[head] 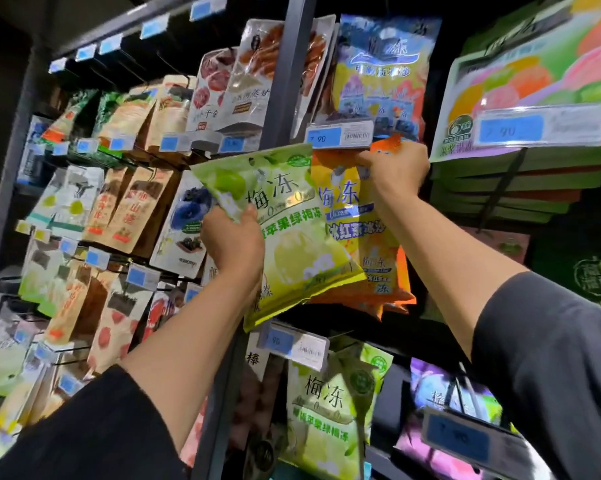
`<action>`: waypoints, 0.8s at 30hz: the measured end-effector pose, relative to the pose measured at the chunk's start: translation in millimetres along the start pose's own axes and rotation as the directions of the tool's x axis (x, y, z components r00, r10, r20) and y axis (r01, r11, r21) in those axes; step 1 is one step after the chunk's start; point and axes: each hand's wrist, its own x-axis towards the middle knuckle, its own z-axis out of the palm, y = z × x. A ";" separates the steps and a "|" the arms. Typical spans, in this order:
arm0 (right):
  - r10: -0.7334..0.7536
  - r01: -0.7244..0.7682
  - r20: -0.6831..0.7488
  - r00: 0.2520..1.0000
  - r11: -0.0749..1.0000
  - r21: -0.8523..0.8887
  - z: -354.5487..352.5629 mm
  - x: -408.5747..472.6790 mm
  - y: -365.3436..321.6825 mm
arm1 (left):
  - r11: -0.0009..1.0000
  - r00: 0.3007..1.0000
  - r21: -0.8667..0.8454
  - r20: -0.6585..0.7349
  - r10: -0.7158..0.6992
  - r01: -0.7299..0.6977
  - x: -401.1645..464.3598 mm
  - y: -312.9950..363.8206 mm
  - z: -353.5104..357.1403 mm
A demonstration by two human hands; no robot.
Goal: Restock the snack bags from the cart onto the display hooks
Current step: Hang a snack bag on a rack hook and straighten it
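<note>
My left hand (231,242) grips a green snack bag (285,233) by its left edge and holds it tilted in front of the display rack. Behind it hang orange snack bags (371,244) on a display hook. My right hand (396,168) pinches the top of those orange bags, just under a blue price tag (339,135). The hook itself is hidden behind my hand and the bags. Both arms reach up, in dark sleeves. The cart is out of view.
A dark upright post (281,98) splits the rack. Blue-and-yellow bags (382,77) hang above, more green bags (326,420) below, brown and white pouches (126,209) on hooks at left. Stacked flat green packs (520,98) lie at right with price tags.
</note>
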 end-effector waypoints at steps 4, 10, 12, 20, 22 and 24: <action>0.012 -0.030 0.096 0.995 0.982 0.187 -1.9 7.8 19.1 | 0.987 0.999 0.159 0.051 0.017 -0.025 3.4 3.2 15.7; 0.016 -0.055 0.117 0.993 0.939 0.339 -8.1 8.2 29.7 | 0.982 0.993 0.190 0.113 -0.010 -0.012 -1.1 -11.3 18.9; 0.023 -0.060 0.103 0.994 0.925 0.374 -6.1 6.3 30.4 | 0.987 0.993 0.160 0.115 -0.017 -0.002 -4.1 -14.7 13.6; 0.074 -0.068 -0.002 0.997 0.930 0.360 7.1 6.8 11.9 | 0.996 0.993 0.085 0.116 0.009 -0.019 -6.0 -15.3 -2.9; 0.097 -0.087 -0.025 0.995 0.958 0.272 7.4 3.4 14.0 | 0.997 0.992 0.078 0.124 0.002 -0.012 -6.2 -19.9 -4.4; 0.102 -0.093 -0.025 0.994 0.968 0.231 6.0 -1.8 18.6 | 0.997 0.992 0.073 0.128 0.003 -0.013 -7.3 -25.9 -6.6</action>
